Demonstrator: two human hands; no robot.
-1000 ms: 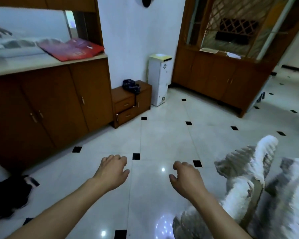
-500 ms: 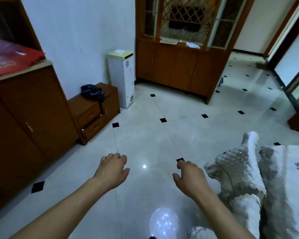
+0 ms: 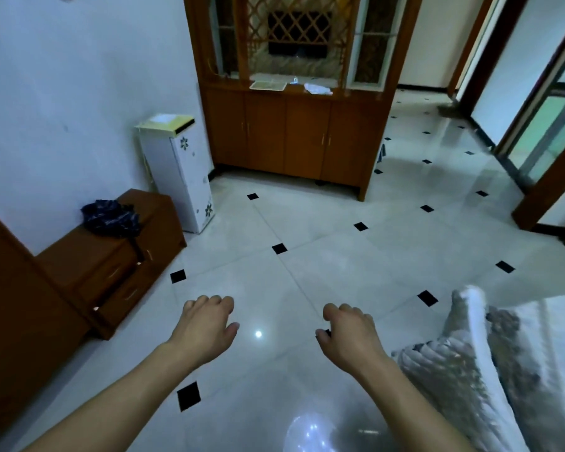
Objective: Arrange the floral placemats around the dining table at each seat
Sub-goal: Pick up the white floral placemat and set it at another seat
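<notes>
Both hands empty. Left hand (image 3: 206, 331) and right hand (image 3: 351, 334) are out in front over the tiled floor (image 3: 307, 256), fingers loosely curled, gripping nothing. Looks like an in-between step, walking beside the table (image 3: 535, 370) at lower right, which is covered in a grey patterned cloth. No floral placemat visible anywhere. Next move likely: find and fetch a mat. Table mostly cut off by the frame edge; seats not visible; cabinet (image 3: 294, 93) shelf items too small to identify.
</notes>
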